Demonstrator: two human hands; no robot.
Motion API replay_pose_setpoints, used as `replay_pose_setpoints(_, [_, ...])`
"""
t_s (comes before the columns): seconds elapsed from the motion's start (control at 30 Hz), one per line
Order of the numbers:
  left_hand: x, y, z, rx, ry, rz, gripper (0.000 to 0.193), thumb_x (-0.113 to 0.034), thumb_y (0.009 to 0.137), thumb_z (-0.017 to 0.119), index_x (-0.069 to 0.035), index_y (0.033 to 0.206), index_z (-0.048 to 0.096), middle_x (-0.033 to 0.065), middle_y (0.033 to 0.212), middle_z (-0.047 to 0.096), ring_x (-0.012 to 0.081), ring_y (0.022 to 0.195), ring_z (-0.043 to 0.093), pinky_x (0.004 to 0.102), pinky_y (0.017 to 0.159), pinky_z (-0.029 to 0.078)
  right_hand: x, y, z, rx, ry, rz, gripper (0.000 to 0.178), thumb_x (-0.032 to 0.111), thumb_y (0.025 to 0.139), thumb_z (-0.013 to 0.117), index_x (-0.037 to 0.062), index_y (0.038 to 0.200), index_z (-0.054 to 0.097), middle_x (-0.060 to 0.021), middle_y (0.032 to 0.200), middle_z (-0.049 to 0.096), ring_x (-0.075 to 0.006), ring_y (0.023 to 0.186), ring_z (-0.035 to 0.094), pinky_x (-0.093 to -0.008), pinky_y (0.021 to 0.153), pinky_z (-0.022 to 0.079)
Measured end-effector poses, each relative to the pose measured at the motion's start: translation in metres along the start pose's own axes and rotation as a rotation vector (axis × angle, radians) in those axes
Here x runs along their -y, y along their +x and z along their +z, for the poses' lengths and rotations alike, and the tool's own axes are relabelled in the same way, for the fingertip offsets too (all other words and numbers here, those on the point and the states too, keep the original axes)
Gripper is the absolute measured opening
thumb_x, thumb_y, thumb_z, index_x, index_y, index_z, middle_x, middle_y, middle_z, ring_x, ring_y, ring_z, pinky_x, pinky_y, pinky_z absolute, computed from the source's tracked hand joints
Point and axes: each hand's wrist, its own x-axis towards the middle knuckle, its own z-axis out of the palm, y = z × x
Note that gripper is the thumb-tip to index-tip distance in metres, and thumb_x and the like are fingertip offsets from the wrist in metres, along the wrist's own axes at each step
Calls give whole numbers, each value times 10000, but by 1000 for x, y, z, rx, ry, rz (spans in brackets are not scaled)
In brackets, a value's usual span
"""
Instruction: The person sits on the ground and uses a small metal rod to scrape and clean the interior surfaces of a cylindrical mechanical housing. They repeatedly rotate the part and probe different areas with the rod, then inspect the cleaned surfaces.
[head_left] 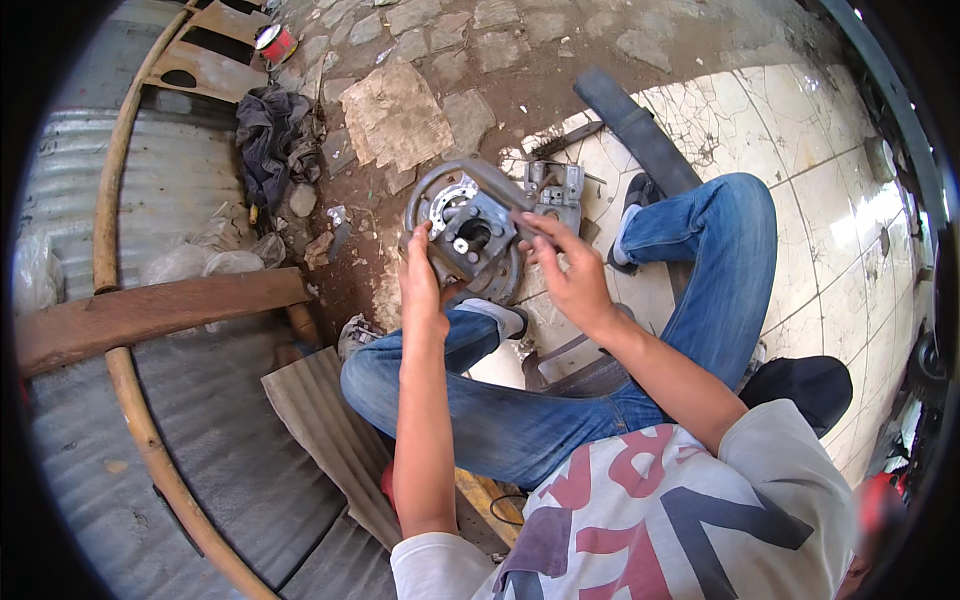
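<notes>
While my left hand grips the left edge of a round metal part, my right hand bends its fingers against the right side, though I cannot tell whether they pinch anything. The part sits between both hands, a metal block just beyond my right fingers.

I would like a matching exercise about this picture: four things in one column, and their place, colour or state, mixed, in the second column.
Column 1
1. metal part
2. can
3. cloth
4. wooden plank

Column 2
A. crossing a bamboo pole
B. dark and crumpled
C. between left hand and right hand
D. red around its side

Pairs: 1-C; 2-D; 3-B; 4-A
</notes>
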Motion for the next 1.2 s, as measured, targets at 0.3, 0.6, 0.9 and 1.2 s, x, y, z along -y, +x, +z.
replay_pose_setpoints(0.3, [7,-13,9,-31,-77,89,530,-463,952,505,-99,1333,559,96,1174,623,190,967,669,357,714,588,-24,48,-55,-288,150,111,256,130,1043,440,30,1225,590,-80,956,712,-101,808,651,-242,693,520])
replay_pose_setpoints(0.6, [-45,-33,15,89,1,167,393,-336,920,663,-40,1177,632,85,1178,605,182,1137,530,325,1022,381,-9,91,-64,-124,209,260,238,134,1015,528,29,1206,624,-50,962,685,-99,771,664,-225,643,488])
replay_pose_setpoints(0.9, [-77,-70,14,146,105,168,398,-455,936,577,-137,1176,585,42,1062,616,142,930,648,317,675,535,1,102,-75,227,168,343,262,188,1049,465,57,1233,597,-47,1108,674,-109,859,646,-284,739,536])
replay_pose_setpoints(1.2, [-51,-49,5,126,174,96,439,-460,953,551,-103,1208,567,76,1111,624,177,979,660,374,762,587,-13,101,-66,205,298,551,303,141,1071,357,76,1308,534,-56,1211,634,-119,929,642,-288,728,534])
